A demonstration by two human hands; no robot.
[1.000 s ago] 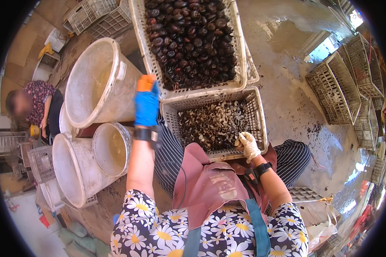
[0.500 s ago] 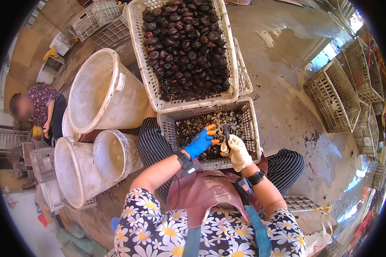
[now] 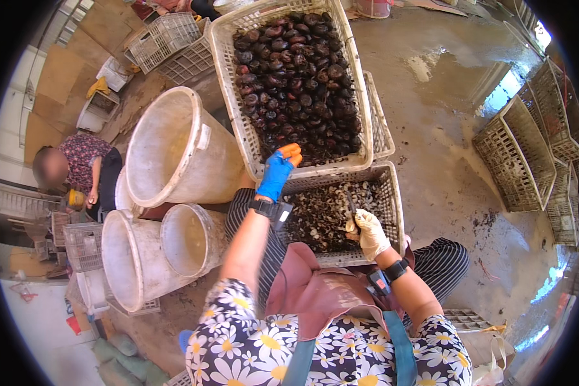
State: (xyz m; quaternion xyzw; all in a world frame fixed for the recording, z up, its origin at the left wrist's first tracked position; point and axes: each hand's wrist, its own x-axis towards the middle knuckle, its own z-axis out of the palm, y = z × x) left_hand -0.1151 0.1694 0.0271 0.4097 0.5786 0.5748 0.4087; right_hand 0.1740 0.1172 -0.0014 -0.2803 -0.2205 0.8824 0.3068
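Stock remaining: the upper crate [image 3: 334,168], at upper centre of the frame, holds a broad layer of whole dark round corms [image 3: 299,80]. The layer reaches nearly wall to wall; by this fill, a large share of the batch appears left to handle. The depth of the layer cannot be told.

Material worked: the lower crate [image 3: 395,199], at centre between the knees, contains scraps [image 3: 321,215], dark bits mixed with pale pieces. These spread over most of the visible floor of the crate, which suggests that a fair quantity has been cut. Whether any pale piece is a finished one cannot be told.

Left hand [image 3: 278,174]: blue glove with orange fingertips, positioned at the near left corner of the upper crate, beside the corms. The fingers lie close together, narrowly spread. Whether they hold a corm cannot be told.

Right hand [image 3: 372,235]: pale glove, at the right side of the lower crate, over the scraps. The fingers are closed on a slim dark tool [image 3: 350,202], its dark end directed toward the top of the frame.

Adjacent containers: a large bucket [image 3: 215,157] and a small bucket [image 3: 215,235] stand left of centre; their contents cannot be identified, so no finished count is available.
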